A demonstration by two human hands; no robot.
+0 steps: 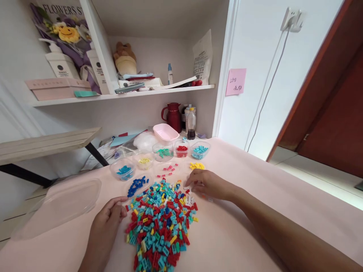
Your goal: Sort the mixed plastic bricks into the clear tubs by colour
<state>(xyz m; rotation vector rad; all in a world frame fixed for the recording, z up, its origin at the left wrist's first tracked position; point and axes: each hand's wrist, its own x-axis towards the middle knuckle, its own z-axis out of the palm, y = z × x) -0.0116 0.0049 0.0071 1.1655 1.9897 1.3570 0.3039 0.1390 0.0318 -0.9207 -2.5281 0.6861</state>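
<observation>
Nearest, a large heap of small mixed plastic toy bricks (163,223), mostly red and light blue with some yellow, green and white, lies loose on the pink-covered surface (227,241). The person's left hand (109,215) rests at the heap's left edge, index finger stretched toward the bricks and the other fingers curled in; whether its grip holds anything cannot be told. At the heap's upper right, the right hand (205,183) bends its thumb and fingers down over white bricks (187,189), its grip partly closed; whether a brick is pinched there cannot be told. A wide, clear plastic lid or tray (66,209) lies to the left.

Just beyond the heap, dark blue bricks (138,186) sit in a clear shallow container, with pink bricks (169,169) and bright yellow bricks (196,166) further right. Behind are clear plastic tubs of mid-blue bricks (124,170), pale yellow bricks (144,161), green bricks (164,152), red bricks (181,149) and light blue bricks (200,150).

Farther back stand an oval pink plastic basin (166,133), a dark red jug (173,118) and a clear yellow-capped bottle (191,122) with dark liquid at its bottom. Above them runs a white shelf (167,90).
</observation>
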